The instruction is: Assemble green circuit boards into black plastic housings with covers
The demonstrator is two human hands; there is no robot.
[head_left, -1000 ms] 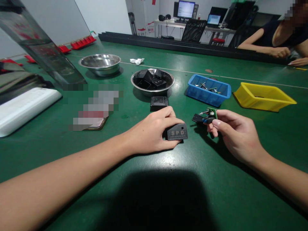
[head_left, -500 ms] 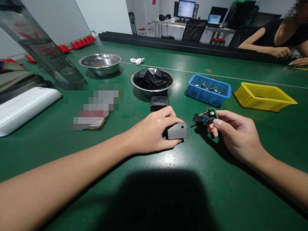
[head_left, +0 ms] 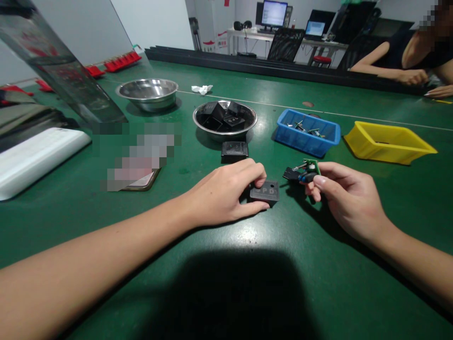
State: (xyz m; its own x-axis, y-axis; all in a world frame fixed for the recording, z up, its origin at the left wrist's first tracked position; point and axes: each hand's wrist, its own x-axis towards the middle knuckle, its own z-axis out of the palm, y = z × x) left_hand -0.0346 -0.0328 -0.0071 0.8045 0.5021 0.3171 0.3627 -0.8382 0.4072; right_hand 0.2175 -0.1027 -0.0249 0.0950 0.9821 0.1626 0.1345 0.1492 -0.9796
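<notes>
Left hand [head_left: 235, 189]: clasping black case [head_left: 272, 192] on worktop [head_left: 212, 250], probably steadying it.
Right hand [head_left: 348, 198]: pinching circuit board [head_left: 313, 165] near black case, not touching, apparently keeping components [head_left: 307, 177] exposed leftward.

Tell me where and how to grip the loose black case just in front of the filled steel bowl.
Pinch the loose black case across its left and right sides, probably best from above: it appears to lie flat, the steel bowl stands close behind, and the left hand is close at its near side.
</notes>
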